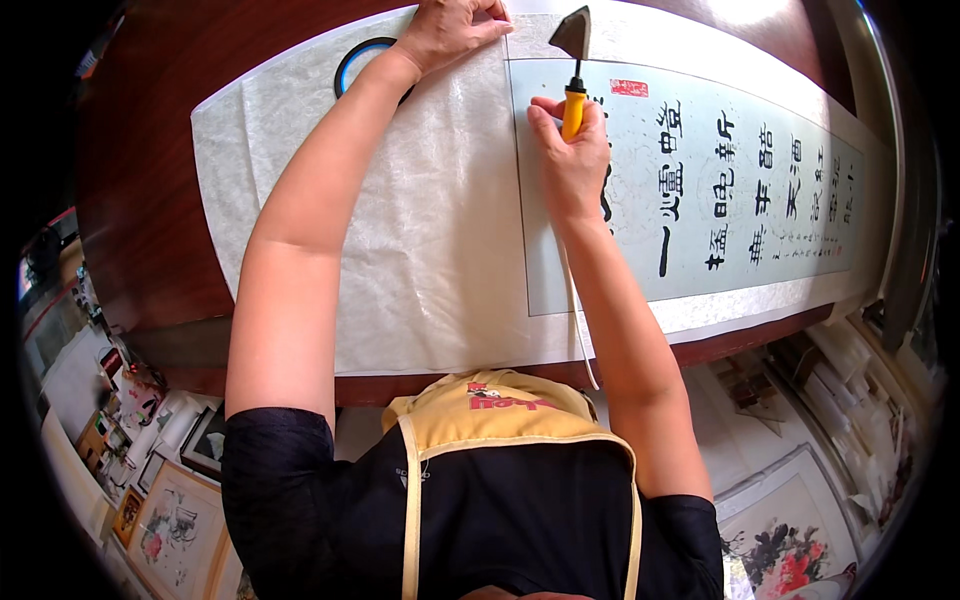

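Note:
My right hand [577, 160] is closed around the yellow handle of a small hand iron [573, 38], its pointed metal head tilted up and away from the paper. A white cord [574, 300] trails from beneath my right wrist to the table's near edge. My left hand [450, 38] is at the far edge of the sheet, fingers pinched together beside a thin dark line; what they hold is too small to make out. Between my arms lies a calligraphy scroll [640, 285] with black characters on pale blue-grey backing, edged by a dark line, joined to blank whitish paper [430, 250].
Partly under my left forearm lies a black ring with a blue inner rim [346, 72]. The dark red wooden table [140, 220] shows around the paper. Framed flower pictures [175, 530] stand below at left, and another flower painting [790, 510] at right, near stacked papers [860, 400].

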Demonstrator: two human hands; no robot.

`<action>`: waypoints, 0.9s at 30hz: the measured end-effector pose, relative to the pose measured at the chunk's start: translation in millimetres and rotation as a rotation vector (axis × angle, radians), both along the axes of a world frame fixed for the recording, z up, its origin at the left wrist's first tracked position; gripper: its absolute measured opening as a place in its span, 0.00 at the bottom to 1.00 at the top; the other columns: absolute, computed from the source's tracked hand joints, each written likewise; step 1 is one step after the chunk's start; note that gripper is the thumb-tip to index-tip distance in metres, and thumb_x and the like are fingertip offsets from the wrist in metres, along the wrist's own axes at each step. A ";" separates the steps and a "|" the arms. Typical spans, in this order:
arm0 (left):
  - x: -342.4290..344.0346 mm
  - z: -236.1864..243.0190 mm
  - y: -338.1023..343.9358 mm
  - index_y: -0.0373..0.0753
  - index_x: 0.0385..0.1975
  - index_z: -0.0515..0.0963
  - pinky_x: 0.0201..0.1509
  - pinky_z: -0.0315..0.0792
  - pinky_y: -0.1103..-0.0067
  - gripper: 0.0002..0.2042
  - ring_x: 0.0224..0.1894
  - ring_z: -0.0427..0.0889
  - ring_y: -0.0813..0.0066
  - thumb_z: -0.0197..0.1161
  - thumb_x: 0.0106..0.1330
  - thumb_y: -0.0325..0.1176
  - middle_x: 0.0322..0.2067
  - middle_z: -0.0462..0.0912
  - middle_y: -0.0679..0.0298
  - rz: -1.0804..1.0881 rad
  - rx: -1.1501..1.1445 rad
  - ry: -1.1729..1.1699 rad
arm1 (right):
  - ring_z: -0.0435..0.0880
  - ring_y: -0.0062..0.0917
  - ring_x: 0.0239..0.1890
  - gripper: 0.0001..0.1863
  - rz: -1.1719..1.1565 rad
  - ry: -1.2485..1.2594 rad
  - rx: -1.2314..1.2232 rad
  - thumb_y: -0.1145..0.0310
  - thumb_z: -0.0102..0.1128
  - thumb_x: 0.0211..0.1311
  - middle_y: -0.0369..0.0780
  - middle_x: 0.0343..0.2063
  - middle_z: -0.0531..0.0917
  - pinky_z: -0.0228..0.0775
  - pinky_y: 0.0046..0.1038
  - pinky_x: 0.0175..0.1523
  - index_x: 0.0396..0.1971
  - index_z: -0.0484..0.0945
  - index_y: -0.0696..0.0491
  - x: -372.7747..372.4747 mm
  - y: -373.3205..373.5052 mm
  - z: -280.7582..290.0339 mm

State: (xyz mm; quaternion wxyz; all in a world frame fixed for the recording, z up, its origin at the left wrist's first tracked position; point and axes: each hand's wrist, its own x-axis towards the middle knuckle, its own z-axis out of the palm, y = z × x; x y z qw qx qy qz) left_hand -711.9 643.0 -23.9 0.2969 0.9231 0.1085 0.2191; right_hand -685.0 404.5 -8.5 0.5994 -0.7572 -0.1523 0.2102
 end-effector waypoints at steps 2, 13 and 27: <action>-1.1 -0.2 -3.1 0.43 0.27 0.84 0.53 0.71 0.67 0.07 0.44 0.78 0.63 0.72 0.52 0.37 0.34 0.82 0.63 0.035 -0.019 0.001 | 0.76 0.14 0.31 0.12 0.015 0.055 -0.024 0.64 0.67 0.66 0.34 0.35 0.84 0.71 0.19 0.42 0.39 0.74 0.54 3.2 -13.6 -0.2; -4.5 -2.5 -2.3 0.43 0.28 0.83 0.53 0.71 0.67 0.07 0.44 0.78 0.63 0.72 0.52 0.36 0.34 0.81 0.64 0.013 0.034 -0.061 | 0.71 0.13 0.27 0.08 0.215 -0.063 -0.247 0.68 0.63 0.69 0.32 0.27 0.76 0.64 0.19 0.31 0.40 0.77 0.56 2.0 -114.1 37.9; -3.7 -5.9 -1.1 0.44 0.29 0.83 0.55 0.70 0.66 0.08 0.46 0.77 0.61 0.72 0.51 0.36 0.35 0.82 0.64 0.029 0.032 -0.044 | 0.76 0.30 0.17 0.06 0.577 -0.815 -0.573 0.64 0.64 0.66 0.33 0.24 0.74 0.67 0.31 0.19 0.32 0.76 0.46 15.5 -84.6 72.0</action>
